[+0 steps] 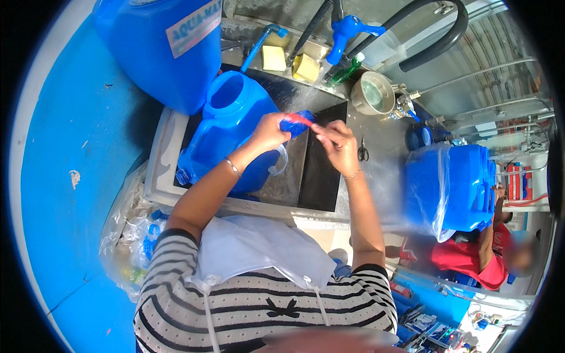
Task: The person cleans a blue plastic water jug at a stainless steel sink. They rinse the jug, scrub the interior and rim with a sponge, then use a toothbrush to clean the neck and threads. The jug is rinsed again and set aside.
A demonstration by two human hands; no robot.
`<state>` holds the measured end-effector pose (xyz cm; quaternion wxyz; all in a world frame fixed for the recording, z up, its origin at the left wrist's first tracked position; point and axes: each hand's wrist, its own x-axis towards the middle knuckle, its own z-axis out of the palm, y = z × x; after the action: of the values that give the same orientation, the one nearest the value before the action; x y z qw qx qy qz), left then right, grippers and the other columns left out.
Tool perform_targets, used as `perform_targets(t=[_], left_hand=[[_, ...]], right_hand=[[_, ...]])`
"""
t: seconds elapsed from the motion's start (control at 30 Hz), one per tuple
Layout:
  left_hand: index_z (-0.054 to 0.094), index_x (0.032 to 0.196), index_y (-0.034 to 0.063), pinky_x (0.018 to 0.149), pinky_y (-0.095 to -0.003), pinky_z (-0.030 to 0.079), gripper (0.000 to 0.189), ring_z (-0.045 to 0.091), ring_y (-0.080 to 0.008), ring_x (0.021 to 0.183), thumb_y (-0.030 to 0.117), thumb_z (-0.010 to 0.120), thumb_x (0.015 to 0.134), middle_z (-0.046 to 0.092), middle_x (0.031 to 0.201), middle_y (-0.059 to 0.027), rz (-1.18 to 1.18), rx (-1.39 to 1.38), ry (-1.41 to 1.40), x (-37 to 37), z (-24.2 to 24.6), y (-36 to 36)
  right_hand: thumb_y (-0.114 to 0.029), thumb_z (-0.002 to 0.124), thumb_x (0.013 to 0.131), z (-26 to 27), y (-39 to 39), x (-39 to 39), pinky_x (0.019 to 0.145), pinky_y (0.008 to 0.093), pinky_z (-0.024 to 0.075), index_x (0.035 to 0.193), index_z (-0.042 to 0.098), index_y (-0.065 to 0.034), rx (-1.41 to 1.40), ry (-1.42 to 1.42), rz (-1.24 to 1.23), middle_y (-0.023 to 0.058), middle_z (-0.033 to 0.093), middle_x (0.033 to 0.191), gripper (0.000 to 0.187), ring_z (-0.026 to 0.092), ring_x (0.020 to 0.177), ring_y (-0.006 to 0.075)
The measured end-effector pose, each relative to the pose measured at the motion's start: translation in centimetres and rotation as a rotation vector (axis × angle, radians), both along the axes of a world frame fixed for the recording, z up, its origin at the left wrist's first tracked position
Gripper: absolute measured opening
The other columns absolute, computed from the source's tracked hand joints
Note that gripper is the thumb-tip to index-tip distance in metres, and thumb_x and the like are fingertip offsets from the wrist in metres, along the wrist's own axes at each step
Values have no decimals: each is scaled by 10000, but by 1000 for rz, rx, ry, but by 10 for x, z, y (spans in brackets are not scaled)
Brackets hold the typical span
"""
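Observation:
My left hand (273, 129) is closed around a blue cap-like piece (296, 125), its exact kind unclear, above the sink. A red strip (299, 119) runs across it towards my right hand (336, 142), whose thumb and forefinger pinch the strip's end. Below and left of my hands, a blue plastic water jug (247, 119) leans in the sink with its wide mouth uncovered. A whitish ring-shaped piece (280, 159) lies by the jug's side. Small scissors (363, 151) lie on the steel counter to the right of my right hand.
A large blue container (176, 57) stands at the upper left. Behind the sink (322, 176) are yellow sponges (274, 58), a blue-handled tap (348, 33), a green bottle (347, 70) and a basin (373, 93). Plastic-wrapped blue jugs (446, 187) stand right, near another person in red (463, 260).

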<state>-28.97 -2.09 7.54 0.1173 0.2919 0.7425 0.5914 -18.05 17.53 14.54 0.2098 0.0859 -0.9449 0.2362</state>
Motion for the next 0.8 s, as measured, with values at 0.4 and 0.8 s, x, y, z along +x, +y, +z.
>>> perform_targets(t=[0.4,0.8], left_hand=[[675,954,13,637,-321,475,264,607,-160,667,25,710,693,648,752,-113,-79,61,109,0,3,-2],[678,954,7,642,-287,479,245,588,-105,687,-19,693,711,653,757,-54,-48,45,60,-2,7,-7]], right_hand=[[60,690,792,0,13,-10,654,293,495,1009,764,-149,-172,23,33,63,621,771,310,597,713,182],[8,685,836,-3,22,-9,673,280,482,1035,755,-121,-324,-50,40,83,652,807,247,590,713,177]])
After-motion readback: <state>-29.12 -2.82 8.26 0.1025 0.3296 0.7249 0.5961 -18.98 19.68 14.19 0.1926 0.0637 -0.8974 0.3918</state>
